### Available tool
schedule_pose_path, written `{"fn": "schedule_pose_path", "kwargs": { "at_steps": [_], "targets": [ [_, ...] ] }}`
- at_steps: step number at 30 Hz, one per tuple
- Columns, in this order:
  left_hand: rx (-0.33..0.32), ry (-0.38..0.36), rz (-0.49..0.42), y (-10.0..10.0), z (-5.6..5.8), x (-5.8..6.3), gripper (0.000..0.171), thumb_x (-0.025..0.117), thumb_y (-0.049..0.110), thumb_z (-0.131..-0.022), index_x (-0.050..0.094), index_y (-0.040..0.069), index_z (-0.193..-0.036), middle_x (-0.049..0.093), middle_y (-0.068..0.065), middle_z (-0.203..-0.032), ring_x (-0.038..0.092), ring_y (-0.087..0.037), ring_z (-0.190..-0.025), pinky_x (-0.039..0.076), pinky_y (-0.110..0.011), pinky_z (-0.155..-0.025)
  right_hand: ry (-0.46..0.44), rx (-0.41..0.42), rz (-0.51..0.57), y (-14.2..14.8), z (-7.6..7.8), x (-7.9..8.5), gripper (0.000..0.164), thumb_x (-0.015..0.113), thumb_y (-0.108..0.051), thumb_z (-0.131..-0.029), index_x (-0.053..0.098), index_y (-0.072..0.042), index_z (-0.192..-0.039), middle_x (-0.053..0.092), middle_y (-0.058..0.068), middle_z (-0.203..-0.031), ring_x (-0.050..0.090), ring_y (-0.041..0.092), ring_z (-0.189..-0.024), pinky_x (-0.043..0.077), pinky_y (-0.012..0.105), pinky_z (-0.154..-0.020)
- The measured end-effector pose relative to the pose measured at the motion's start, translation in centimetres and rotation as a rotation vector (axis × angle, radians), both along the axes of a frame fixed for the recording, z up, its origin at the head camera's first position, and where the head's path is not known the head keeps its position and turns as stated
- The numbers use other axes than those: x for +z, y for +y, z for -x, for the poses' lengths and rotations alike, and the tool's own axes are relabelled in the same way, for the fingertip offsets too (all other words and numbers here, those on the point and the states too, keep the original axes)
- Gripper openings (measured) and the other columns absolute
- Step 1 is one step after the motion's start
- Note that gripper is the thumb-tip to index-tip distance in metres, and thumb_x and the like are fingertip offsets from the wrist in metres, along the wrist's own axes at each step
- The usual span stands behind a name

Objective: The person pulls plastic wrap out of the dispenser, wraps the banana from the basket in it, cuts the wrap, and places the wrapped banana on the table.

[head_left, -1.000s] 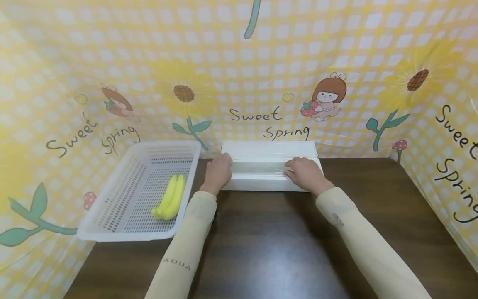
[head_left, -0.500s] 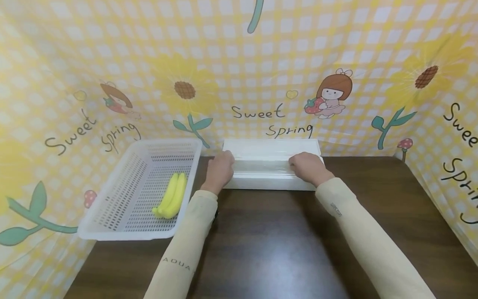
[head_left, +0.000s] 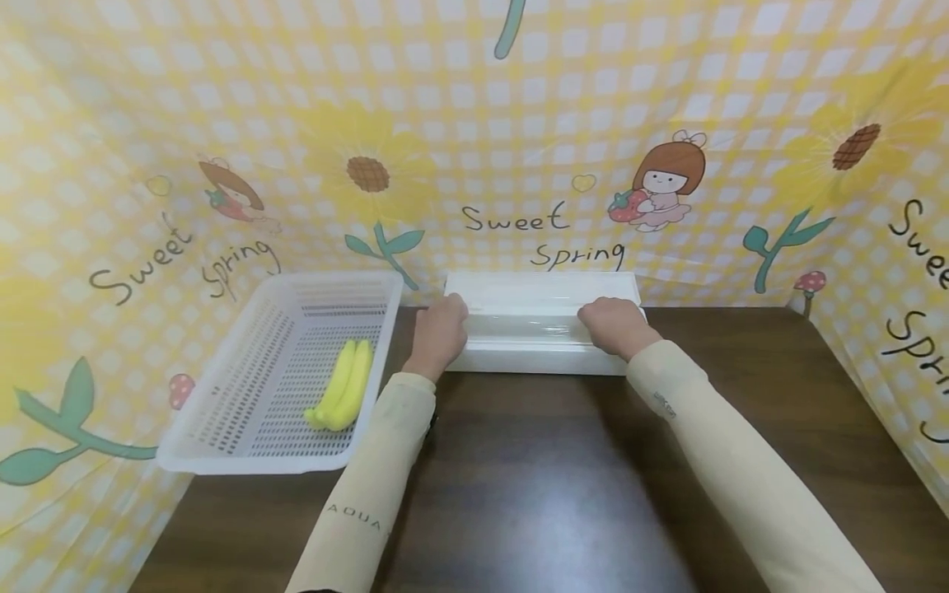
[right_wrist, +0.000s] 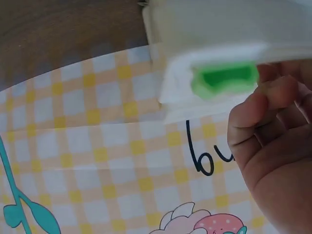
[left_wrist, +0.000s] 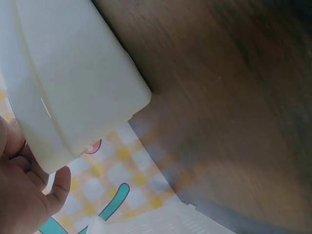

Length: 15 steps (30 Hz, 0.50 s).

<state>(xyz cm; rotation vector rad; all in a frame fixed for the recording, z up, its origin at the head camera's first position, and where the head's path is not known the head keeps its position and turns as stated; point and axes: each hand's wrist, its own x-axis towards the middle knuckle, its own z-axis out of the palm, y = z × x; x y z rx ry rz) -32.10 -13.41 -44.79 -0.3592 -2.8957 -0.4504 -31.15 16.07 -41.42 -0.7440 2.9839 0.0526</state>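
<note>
A long white dispenser box with clear film across its open top lies at the back of the dark wooden table. My left hand grips the box's left end, fingers curled round it; the left wrist view shows the fingers against the box's end. My right hand grips the box's right end, fingers curled over its top. In the right wrist view the fingers lie beside a green part set in the box's end.
A white perforated plastic basket holding yellow bananas stands tilted at the table's left side. A yellow checked printed sheet walls in the back and both sides. Bare dark tabletop lies between my forearms and to the right.
Both hands stay on the box. The right hand has slid slightly toward the box's right end, and the view has shifted a little.
</note>
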Motion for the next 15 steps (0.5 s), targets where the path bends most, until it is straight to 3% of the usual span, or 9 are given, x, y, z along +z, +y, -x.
{"fn": "schedule_pose_path", "kwargs": {
  "at_steps": [5, 11, 15],
  "targets": [
    [0.000, 0.015, -0.041, -0.1, 0.1, 0.1, 0.013, 0.053, -0.007, -0.091, 0.061, 0.003, -0.092, 0.066, -0.011, -0.091, 0.062, -0.029, -0.085, 0.049, -0.055, -0.085, -0.038, -0.020, 0.029, 0.4, 0.3, -0.3, 0.015, 0.053, 0.004, -0.096, 0.064, -0.004, -0.090, 0.057, 0.007, -0.073, 0.053, 0.025, -0.068, 0.049, 0.043, -0.063],
    [0.016, -0.033, -0.174, 0.3, 0.3, 0.2, 0.017, 0.045, 0.009, -0.104, 0.060, 0.001, -0.102, 0.066, -0.015, -0.085, 0.064, -0.036, -0.079, 0.053, -0.050, -0.076, -0.039, -0.052, 0.090, 1.1, 0.6, -1.0, 0.013, 0.049, 0.002, -0.098, 0.060, -0.003, -0.094, 0.055, 0.007, -0.071, 0.051, 0.026, -0.065, 0.046, 0.042, -0.060],
    [-0.004, -0.061, -0.231, 0.0, 0.3, 0.3, 0.016, 0.043, 0.008, -0.104, 0.057, 0.001, -0.103, 0.062, -0.014, -0.083, 0.059, -0.032, -0.073, 0.053, -0.047, -0.073, -0.014, -0.059, 0.149, 1.3, 0.3, -1.2, 0.013, 0.048, 0.000, -0.099, 0.057, -0.004, -0.090, 0.054, 0.007, -0.070, 0.051, 0.026, -0.062, 0.045, 0.043, -0.056]
  ]
}}
